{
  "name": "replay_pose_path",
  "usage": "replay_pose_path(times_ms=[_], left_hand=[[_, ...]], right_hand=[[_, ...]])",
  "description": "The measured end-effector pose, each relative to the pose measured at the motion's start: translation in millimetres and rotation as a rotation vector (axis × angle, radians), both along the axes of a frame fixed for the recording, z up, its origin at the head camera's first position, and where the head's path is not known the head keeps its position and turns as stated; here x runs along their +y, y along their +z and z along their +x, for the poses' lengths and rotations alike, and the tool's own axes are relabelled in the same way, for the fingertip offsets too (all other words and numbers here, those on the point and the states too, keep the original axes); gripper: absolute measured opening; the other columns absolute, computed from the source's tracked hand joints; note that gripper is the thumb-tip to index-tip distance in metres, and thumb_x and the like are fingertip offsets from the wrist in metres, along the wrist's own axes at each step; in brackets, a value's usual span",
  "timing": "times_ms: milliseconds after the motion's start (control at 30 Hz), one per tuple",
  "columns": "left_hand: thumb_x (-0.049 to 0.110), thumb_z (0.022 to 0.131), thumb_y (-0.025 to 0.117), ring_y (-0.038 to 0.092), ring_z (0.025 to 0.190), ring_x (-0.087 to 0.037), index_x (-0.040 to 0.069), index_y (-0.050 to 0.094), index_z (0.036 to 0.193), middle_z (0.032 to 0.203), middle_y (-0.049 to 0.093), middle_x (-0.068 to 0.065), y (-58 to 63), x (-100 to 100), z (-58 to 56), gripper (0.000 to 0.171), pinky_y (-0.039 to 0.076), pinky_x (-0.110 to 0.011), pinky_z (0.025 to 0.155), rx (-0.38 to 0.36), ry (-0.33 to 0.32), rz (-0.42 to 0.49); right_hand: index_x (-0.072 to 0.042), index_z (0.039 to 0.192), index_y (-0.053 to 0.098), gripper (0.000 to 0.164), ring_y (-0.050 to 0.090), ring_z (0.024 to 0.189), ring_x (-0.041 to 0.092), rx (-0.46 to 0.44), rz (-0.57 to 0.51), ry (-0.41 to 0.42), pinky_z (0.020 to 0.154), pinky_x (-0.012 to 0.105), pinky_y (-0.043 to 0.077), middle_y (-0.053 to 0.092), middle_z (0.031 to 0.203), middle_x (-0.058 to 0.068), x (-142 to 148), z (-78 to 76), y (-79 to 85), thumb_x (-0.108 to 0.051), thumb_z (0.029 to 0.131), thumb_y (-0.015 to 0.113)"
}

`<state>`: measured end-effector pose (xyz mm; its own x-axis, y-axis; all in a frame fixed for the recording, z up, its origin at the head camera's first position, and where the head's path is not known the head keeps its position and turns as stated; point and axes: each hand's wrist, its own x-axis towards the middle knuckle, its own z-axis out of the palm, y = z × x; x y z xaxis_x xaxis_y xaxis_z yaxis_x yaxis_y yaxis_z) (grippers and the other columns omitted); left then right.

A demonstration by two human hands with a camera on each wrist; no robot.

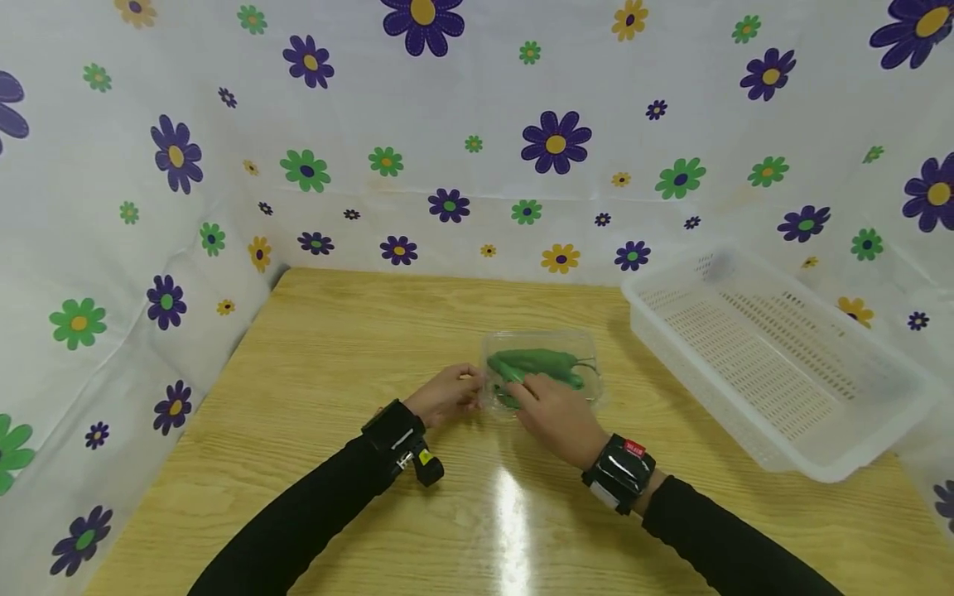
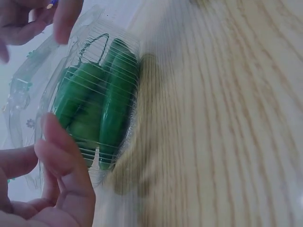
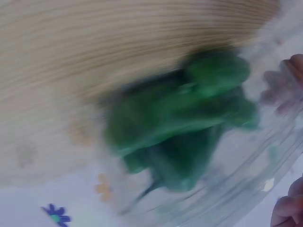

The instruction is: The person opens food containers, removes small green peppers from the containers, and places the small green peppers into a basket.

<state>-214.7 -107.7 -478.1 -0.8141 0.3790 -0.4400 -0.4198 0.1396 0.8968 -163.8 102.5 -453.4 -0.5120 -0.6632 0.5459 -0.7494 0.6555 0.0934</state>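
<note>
A clear plastic clamshell container (image 1: 540,341) sits on the table with several green peppers (image 1: 537,361) inside. Its lid (image 2: 21,109) stands apart from the tray part along one side in the left wrist view. At the container's left end, my left hand (image 1: 450,393) pinches the rim between thumb and fingers. My right hand (image 1: 555,414) is over the front edge, fingers bent close to the lid and partly covering the peppers. Whether those fingers grip the lid, I cannot tell. Motion blurs the peppers in the right wrist view.
To the right stands a large white perforated plastic basket (image 1: 753,364), seen without contents. Beneath everything is a light wood table (image 1: 358,331). Flower-printed white cloth (image 1: 477,99) hangs behind and along both sides.
</note>
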Motion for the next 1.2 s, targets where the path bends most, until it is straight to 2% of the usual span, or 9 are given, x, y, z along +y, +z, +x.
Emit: replay_pose_path(times_ms=[100,233,333,467,567,667,733,867,1200], left_hand=[[0.016,0.101,0.044,0.054,0.061,-0.004,0.003,0.046,0.107,0.074,0.053,0.0,-0.1,-1,0.3,0.014,0.044,-0.015,0.056,0.039,0.011,-0.003],[0.013,0.1,0.046,0.059,0.077,-0.014,0.001,0.046,0.119,0.095,0.056,-0.01,3.6,-2,7.0,0.023,0.05,-0.024,0.067,0.259,0.014,-0.194],[0.01,0.098,0.049,0.057,0.093,-0.023,0.003,0.048,0.125,0.113,0.052,-0.016,12.3,0,18.3,0.028,0.051,-0.033,0.077,0.535,0.021,-0.428],[0.004,0.091,0.06,0.055,0.098,-0.026,0.006,0.057,0.117,0.111,0.055,-0.014,24.7,10,35.7,0.026,0.051,-0.035,0.082,0.965,-0.01,-0.635],[0.004,0.086,0.066,0.056,0.086,-0.02,0.009,0.065,0.1,0.098,0.059,-0.007,30.7,19,46.8,0.015,0.051,-0.031,0.075,1.294,-0.119,-0.716],[0.007,0.085,0.068,0.052,0.073,-0.014,0.013,0.069,0.092,0.084,0.057,-0.002,32.1,26,54.7,0.01,0.046,-0.027,0.064,1.479,-0.232,-0.793],[0.01,0.085,0.068,0.05,0.071,-0.012,0.016,0.07,0.093,0.081,0.056,0.001,30.8,30,57.9,0.01,0.043,-0.025,0.061,1.503,-0.275,-0.859],[0.013,0.084,0.069,0.054,0.074,-0.013,0.016,0.073,0.099,0.082,0.06,0.0,27.6,34,62.2,0.016,0.046,-0.025,0.06,1.455,-0.279,-0.925],[0.014,0.08,0.073,0.057,0.075,-0.014,0.018,0.074,0.1,0.082,0.06,0.002,18.3,34,69.2,0.021,0.048,-0.026,0.062,1.485,-0.174,-0.985]], right_hand=[[-0.008,0.104,0.063,0.039,0.051,0.071,0.012,-0.019,-0.02,-0.017,0.058,0.024,0.048,0.054,0.085,0.002,19,-2.3,-3.8,-0.017,0.071,0.082],[-0.005,0.101,0.063,0.044,0.052,0.073,0.014,-0.004,-0.067,0.018,0.061,0.026,0.048,0.055,0.087,0.004,40,-4.7,-8.2,-0.015,0.065,0.086],[-0.005,0.098,0.062,0.044,0.052,0.075,0.016,0.002,-0.101,0.04,0.061,0.028,0.047,0.056,0.09,0.007,53,-6.0,-9.8,-0.013,0.063,0.087],[-0.006,0.095,0.061,0.044,0.056,0.081,0.021,-0.007,-0.124,0.013,0.065,0.033,0.051,0.058,0.095,0.009,69,-7.9,-11.6,-0.014,0.061,0.088],[-0.006,0.094,0.06,0.043,0.059,0.09,0.024,-0.033,-0.136,0.007,0.072,0.037,0.054,0.06,0.099,0.01,78,-9.3,-13.0,-0.014,0.062,0.088],[-0.004,0.095,0.06,0.041,0.06,0.096,0.026,-0.064,-0.146,0.036,0.078,0.038,0.055,0.061,0.105,0.013,80,-10.7,-14.2,-0.012,0.064,0.086],[-0.004,0.095,0.06,0.039,0.06,0.101,0.027,-0.08,-0.153,0.056,0.083,0.038,0.056,0.062,0.11,0.015,80,-11.2,-15.0,-0.01,0.066,0.084],[-0.004,0.095,0.06,0.036,0.06,0.107,0.028,-0.098,-0.15,0.069,0.088,0.038,0.055,0.061,0.118,0.015,76,-11.4,-16.6,-0.009,0.067,0.083],[-0.007,0.095,0.063,0.035,0.06,0.108,0.027,-0.105,-0.156,0.047,0.089,0.039,0.055,0.064,0.113,0.01,73,-7.4,-16.5,-0.008,0.066,0.084]])
